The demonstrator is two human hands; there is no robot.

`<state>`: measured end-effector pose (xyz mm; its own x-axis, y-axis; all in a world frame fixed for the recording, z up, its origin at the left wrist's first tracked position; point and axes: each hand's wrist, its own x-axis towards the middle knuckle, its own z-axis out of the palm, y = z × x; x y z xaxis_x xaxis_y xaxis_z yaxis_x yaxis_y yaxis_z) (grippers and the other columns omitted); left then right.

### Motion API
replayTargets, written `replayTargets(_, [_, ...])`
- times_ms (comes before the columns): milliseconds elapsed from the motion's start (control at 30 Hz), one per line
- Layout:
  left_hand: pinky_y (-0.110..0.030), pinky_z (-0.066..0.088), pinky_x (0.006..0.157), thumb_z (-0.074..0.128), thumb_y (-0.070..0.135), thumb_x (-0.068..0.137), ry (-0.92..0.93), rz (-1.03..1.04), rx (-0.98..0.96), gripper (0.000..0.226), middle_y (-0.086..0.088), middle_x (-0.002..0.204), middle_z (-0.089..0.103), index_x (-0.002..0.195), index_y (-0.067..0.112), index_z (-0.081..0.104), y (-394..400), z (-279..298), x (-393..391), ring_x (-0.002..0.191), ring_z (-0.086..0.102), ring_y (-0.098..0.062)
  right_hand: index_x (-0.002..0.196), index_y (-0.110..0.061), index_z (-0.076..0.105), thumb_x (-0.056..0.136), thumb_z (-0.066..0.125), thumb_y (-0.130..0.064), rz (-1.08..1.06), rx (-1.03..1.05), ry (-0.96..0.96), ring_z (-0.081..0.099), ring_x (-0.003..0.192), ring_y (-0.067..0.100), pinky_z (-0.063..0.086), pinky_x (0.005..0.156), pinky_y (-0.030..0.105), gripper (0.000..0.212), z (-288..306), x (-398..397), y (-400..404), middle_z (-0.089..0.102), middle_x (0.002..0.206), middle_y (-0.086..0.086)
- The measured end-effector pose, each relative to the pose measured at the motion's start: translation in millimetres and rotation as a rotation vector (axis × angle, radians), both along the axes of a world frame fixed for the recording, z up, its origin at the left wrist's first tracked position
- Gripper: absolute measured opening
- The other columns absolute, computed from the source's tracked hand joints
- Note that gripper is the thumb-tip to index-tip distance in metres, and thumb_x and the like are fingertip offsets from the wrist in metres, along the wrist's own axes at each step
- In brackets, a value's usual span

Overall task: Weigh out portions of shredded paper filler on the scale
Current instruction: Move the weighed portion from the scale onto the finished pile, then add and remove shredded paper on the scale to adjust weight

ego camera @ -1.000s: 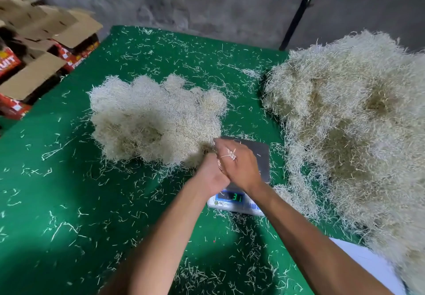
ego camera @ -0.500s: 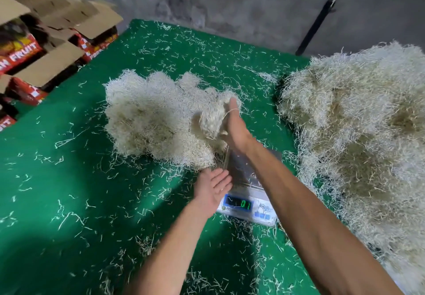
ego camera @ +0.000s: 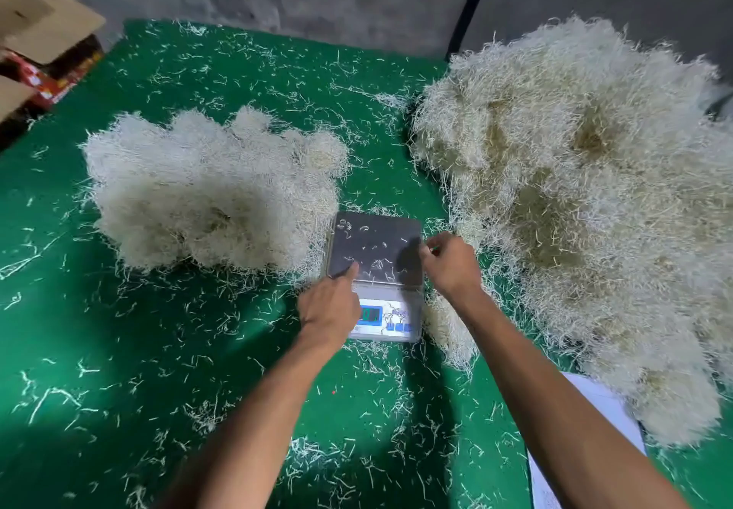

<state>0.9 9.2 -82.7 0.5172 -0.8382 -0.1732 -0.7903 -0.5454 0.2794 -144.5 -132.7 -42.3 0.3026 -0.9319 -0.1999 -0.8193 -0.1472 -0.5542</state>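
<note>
Hovering over the scale, both hands sit at the pan's edges. Left hand: fingers loosely curled, one fingertip touching the pan's near-left corner, holding nothing. Right hand: fingers curled at the pan's right edge, apparently pinching a few strands; hard to confirm. Pan carries only stray shreds; display lit, digits unreadable. Weighed pile lies left of the scale, big supply heap right, both on the green surface. Judgement: filler is very light, springy, sheds strands; best gathered by scooping a loose clump from the heap's near edge with both hands. Cardboard boxes far left, contents unseen.
</note>
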Motion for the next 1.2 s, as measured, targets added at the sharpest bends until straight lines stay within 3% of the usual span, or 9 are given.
replayTargets(100, [-0.025,0.04,0.065,0.05,0.025,0.101,-0.035,-0.005,0.0,0.049,0.001,0.101,0.074,0.148,0.037,0.047,-15,7,-2,0.086,0.067,-0.02,0.115,-0.017,0.064,0.103,0.057,-0.031,0.017,-0.127,0.12,0.067,0.095,0.023,0.059,0.088,0.043,0.02,-30,-50,3,0.068,0.114,0.008])
replayTargets(200, [-0.028,0.045,0.069,0.053,0.02,0.098,0.021,0.075,-0.088,0.033,-0.009,0.105,0.075,0.128,0.024,0.066,-18,12,-9,0.095,0.072,-0.028,0.146,-0.021,0.048,0.109,0.028,-0.048,0.18,-0.082,0.362,0.036,0.146,0.037,0.022,0.122,0.055,0.05,-68,-89,17,0.041,0.158,0.009])
replayTargets(333, [-0.035,0.053,0.058,0.047,0.022,0.097,0.022,0.19,-0.176,0.044,-0.01,0.077,0.068,0.141,0.02,0.043,7,-1,-34,0.067,0.067,-0.03,0.162,-0.028,0.014,0.099,0.004,-0.071,0.356,0.018,0.475,-0.011,0.155,0.036,-0.01,0.12,0.059,0.077,-119,-122,46,-0.008,0.17,0.001])
replayTargets(533, [-0.027,0.042,0.056,0.046,0.032,0.099,0.16,0.302,-0.109,0.021,-0.006,0.085,0.073,0.095,0.02,0.063,44,-47,-88,0.06,0.058,-0.016,0.128,-0.013,0.06,0.104,0.031,-0.057,0.248,-0.218,0.322,0.047,0.132,0.033,0.035,0.116,0.053,0.058,-129,-128,86,0.052,0.142,0.015])
replayTargets(667, [-0.026,0.044,0.054,0.047,0.036,0.102,0.279,0.301,-0.052,0.019,0.004,0.084,0.071,0.099,0.024,0.061,52,-60,-124,0.063,0.062,-0.01,0.128,-0.002,0.056,0.098,0.06,-0.023,0.275,-0.151,0.0,0.056,0.1,0.022,0.054,0.096,0.042,0.037,-116,-126,95,0.052,0.126,0.011])
replayTargets(767, [-0.03,0.048,0.047,0.039,0.043,0.106,0.524,0.326,-0.194,0.028,0.005,0.074,0.062,0.105,0.021,0.054,44,-60,-147,0.055,0.06,-0.015,0.154,-0.012,0.03,0.101,0.055,-0.038,0.383,-0.049,-0.212,0.052,0.11,0.015,0.047,0.099,0.034,0.064,-101,-131,91,0.044,0.139,0.008])
replayTargets(900, [-0.038,0.063,0.06,0.055,0.029,0.104,0.952,0.358,-0.23,0.018,0.005,0.095,0.063,0.121,0.03,0.052,32,-62,-168,0.08,0.074,-0.024,0.137,-0.018,0.056,0.102,0.041,-0.062,0.285,-0.343,-0.178,0.057,0.108,0.013,0.054,0.096,0.042,0.058,-92,-140,65,0.062,0.127,0.003])
replayTargets(1067, [-0.036,0.063,0.078,0.059,0.011,0.101,0.914,0.255,-0.14,0.031,-0.006,0.117,0.069,0.131,0.015,0.061,42,-76,-181,0.088,0.073,-0.015,0.16,-0.016,0.029,0.104,0.042,-0.058,0.336,-0.214,0.026,0.02,0.154,0.025,0.01,0.122,0.043,0.071,-104,-141,18,0.022,0.168,0.007])
replayTargets(1200, [-0.039,0.061,0.087,0.045,0.032,0.108,1.2,0.476,-0.181,0.035,-0.012,0.126,0.066,0.137,0.013,0.051,41,-65,-179,0.099,0.073,-0.02,0.158,-0.014,0.033,0.104,0.049,-0.033,0.395,-0.107,0.042,0.018,0.156,0.025,0.008,0.127,0.037,0.059,-127,-133,29,0.025,0.167,0.008])
